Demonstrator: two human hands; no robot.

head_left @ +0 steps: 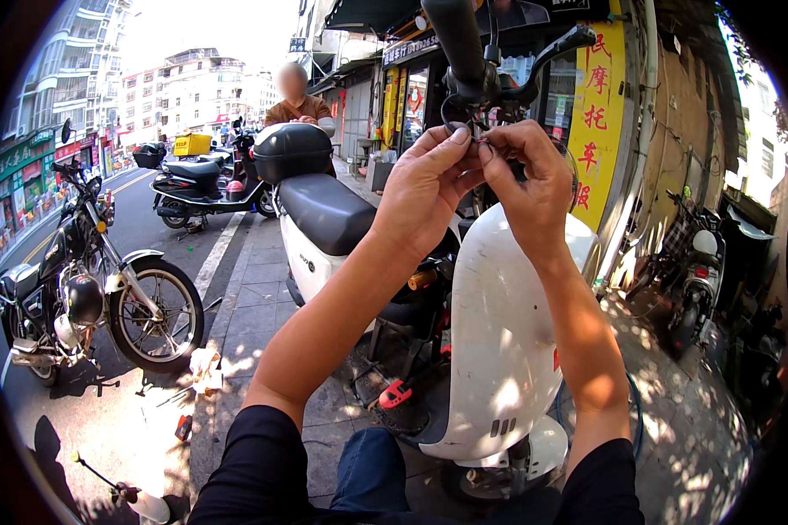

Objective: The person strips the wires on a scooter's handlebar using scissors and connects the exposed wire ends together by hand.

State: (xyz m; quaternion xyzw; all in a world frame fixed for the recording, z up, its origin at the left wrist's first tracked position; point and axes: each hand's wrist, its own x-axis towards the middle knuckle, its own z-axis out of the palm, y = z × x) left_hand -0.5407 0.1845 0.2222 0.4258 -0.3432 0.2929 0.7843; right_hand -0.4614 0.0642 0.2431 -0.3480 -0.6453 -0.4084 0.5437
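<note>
Both arms are raised in front of a white scooter's front panel, below its exposed handlebar. My left hand pinches with thumb and forefinger close under the bar. Beside it, fingertips nearly touching, my right hand is closed in a pinch too. Something small and dark, perhaps a wire end, is between the fingertips; it is too small and covered to name. A black brake lever juts out above my right hand. Behind my left forearm is the scooter's black seat.
A black top box sits behind the seat; a person stands beyond it. On the footboard lies a red object. A black motorcycle stands left, another scooter by the road. At right stands a parked two-wheeler near a blue hose.
</note>
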